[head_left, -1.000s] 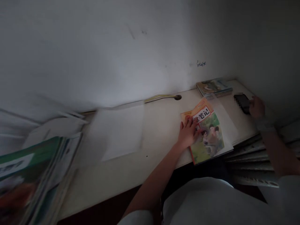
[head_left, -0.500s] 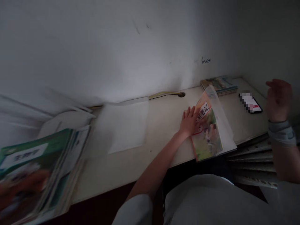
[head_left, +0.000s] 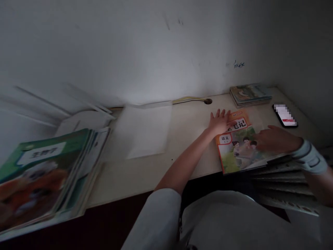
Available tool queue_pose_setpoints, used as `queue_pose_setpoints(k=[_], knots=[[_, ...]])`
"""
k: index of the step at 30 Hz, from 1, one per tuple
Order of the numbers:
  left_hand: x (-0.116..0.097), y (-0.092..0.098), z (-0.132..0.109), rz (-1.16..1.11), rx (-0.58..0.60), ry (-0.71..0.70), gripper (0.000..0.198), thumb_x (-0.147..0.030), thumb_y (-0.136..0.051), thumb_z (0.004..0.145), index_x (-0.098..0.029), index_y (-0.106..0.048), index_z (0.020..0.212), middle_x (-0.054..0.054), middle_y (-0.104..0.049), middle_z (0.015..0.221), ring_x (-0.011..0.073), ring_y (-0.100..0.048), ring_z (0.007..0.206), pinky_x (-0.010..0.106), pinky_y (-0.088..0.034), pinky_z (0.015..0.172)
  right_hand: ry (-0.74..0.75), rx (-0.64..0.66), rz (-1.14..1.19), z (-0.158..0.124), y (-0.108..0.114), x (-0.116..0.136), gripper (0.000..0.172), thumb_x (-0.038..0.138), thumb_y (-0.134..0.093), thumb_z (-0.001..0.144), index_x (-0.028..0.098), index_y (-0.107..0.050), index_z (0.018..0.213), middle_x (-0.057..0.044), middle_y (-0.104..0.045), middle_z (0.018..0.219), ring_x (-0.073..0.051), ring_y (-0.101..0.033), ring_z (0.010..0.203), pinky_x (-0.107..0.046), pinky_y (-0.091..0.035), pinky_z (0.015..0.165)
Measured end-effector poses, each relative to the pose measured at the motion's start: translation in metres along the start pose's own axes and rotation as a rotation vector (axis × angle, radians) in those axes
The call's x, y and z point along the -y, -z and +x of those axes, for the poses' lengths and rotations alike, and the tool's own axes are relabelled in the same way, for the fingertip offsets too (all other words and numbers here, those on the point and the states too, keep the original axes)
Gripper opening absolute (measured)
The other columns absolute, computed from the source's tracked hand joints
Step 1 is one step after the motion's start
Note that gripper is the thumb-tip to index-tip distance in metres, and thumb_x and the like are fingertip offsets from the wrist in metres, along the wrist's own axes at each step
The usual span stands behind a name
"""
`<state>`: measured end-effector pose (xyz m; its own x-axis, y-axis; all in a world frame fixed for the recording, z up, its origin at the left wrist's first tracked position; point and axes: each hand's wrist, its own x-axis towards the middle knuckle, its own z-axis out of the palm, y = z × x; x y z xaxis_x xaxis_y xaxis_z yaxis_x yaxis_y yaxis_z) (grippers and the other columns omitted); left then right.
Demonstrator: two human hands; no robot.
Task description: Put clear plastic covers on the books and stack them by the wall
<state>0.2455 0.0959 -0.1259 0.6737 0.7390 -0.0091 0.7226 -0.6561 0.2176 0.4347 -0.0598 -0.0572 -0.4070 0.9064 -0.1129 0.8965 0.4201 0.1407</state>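
An orange and green book with Chinese characters and drawn children on its cover lies near the desk's front edge. My left hand rests with spread fingers on its upper left part. Over the book's right side is my right hand, with a grey band on the wrist; its fingers are partly curled and blurred, and whether they grip anything is unclear. A clear sheet or cover seems to lie around the book's right side, its edges hard to make out.
A small stack of books and a phone lie at the back right. A translucent sheet is on the desk. Several books are piled at the left. Behind the desk stands a wall.
My right hand has come down and left from beside the phone onto the book's right side. The raised clear sheet now lies lower over the book. The view has shifted slightly.
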Motion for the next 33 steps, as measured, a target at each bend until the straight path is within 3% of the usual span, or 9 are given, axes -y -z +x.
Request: queue_pose_setpoints(k=[2, 6, 10, 13, 17, 22, 28, 30, 33], knots=[[0.006, -0.002, 0.005, 0.016, 0.025, 0.016, 0.072, -0.064, -0.021, 0.088, -0.019, -0.026, 0.145, 0.012, -0.029, 0.15, 0.0354, -0.022, 0.138, 0.058, -0.021, 0.107, 0.022, 0.075, -0.04, 0.005, -0.004, 0.012, 0.032, 0.039, -0.049, 0.088, 0.019, -0.061, 0.11, -0.011, -0.067, 0.098, -0.026, -0.062, 0.091, -0.041, -0.044, 0.077], [0.015, -0.01, 0.001, 0.061, -0.05, 0.034, 0.065, -0.058, -0.028, 0.09, -0.015, -0.038, 0.138, 0.013, -0.041, 0.142, 0.0305, -0.037, 0.128, 0.044, -0.032, 0.102, 0.165, -0.053, -0.042, 0.005, -0.01, 0.048, 0.051, 0.045, -0.057, 0.083, 0.017, -0.052, 0.124, -0.017, -0.058, 0.122, -0.031, -0.056, 0.108, -0.046, -0.041, 0.087], [0.024, -0.012, -0.027, 0.124, -0.126, 0.093, 0.052, -0.052, -0.037, 0.09, -0.015, -0.052, 0.123, 0.014, -0.054, 0.125, 0.028, -0.047, 0.113, 0.038, -0.039, 0.091, 0.069, -0.147, -0.103, -0.008, -0.036, 0.066, 0.049, 0.041, -0.059, 0.083, 0.016, -0.054, 0.125, -0.019, -0.057, 0.125, -0.034, -0.05, 0.116, -0.055, -0.031, 0.098], [0.032, -0.004, -0.051, 0.183, -0.122, 0.151, 0.048, -0.05, -0.04, 0.09, -0.015, -0.053, 0.12, 0.015, -0.056, 0.119, 0.0285, -0.049, 0.109, 0.037, -0.04, 0.086, 0.029, -0.188, -0.07, -0.016, -0.057, 0.064, 0.048, 0.038, -0.052, 0.088, 0.016, -0.049, 0.131, -0.018, -0.053, 0.132, -0.032, -0.047, 0.121, -0.055, -0.03, 0.1], [0.037, 0.011, -0.068, 0.193, -0.011, 0.221, 0.041, -0.046, -0.04, 0.091, -0.018, -0.052, 0.119, 0.013, -0.058, 0.11, 0.0271, -0.057, 0.098, 0.036, -0.042, 0.079, -0.053, -0.281, -0.023, -0.02, -0.067, 0.073, 0.06, 0.044, -0.047, 0.089, 0.012, -0.039, 0.139, -0.02, -0.042, 0.141, -0.034, -0.036, 0.131, -0.056, -0.026, 0.104], [0.037, 0.012, -0.082, 0.194, 0.024, 0.285, 0.039, -0.039, -0.039, 0.092, -0.019, -0.045, 0.125, 0.014, -0.057, 0.107, 0.0273, -0.062, 0.09, 0.035, -0.045, 0.071, 0.177, -0.323, 0.122, -0.01, -0.084, 0.097, 0.068, 0.057, -0.043, 0.086, 0.021, -0.034, 0.143, -0.013, -0.039, 0.145, -0.03, -0.03, 0.136, -0.054, -0.02, 0.11], [0.062, 0.006, -0.126, 0.108, -0.005, 0.421, 0.036, -0.038, -0.03, 0.094, -0.021, -0.049, 0.121, 0.013, -0.054, 0.11, 0.0237, -0.064, 0.081, 0.032, -0.047, 0.063, 0.357, -0.297, 0.164, 0.033, -0.093, 0.056, 0.047, 0.038, -0.038, 0.094, 0.022, -0.042, 0.137, -0.008, -0.042, 0.144, -0.025, -0.028, 0.137, -0.05, -0.019, 0.111], [0.074, 0.006, -0.139, 0.027, -0.044, 0.482, 0.036, -0.036, -0.034, 0.093, -0.02, -0.049, 0.122, 0.013, -0.055, 0.11, 0.0236, -0.064, 0.083, 0.034, -0.048, 0.068, 0.241, -0.309, 0.168, 0.052, -0.089, 0.04, 0.045, 0.038, -0.038, 0.094, 0.022, -0.045, 0.135, -0.01, -0.042, 0.144, -0.028, -0.029, 0.136, -0.053, -0.021, 0.109], [0.094, 0.004, -0.15, -0.236, -0.094, 0.54, 0.04, -0.035, -0.045, 0.087, -0.016, -0.051, 0.121, 0.012, -0.061, 0.101, 0.0238, -0.063, 0.089, 0.035, -0.047, 0.079, -0.108, -0.359, 0.209, 0.074, -0.088, 0.022, 0.051, 0.042, -0.042, 0.09, 0.014, -0.046, 0.132, -0.019, -0.043, 0.14, -0.034, -0.035, 0.132, -0.055, -0.028, 0.104]])
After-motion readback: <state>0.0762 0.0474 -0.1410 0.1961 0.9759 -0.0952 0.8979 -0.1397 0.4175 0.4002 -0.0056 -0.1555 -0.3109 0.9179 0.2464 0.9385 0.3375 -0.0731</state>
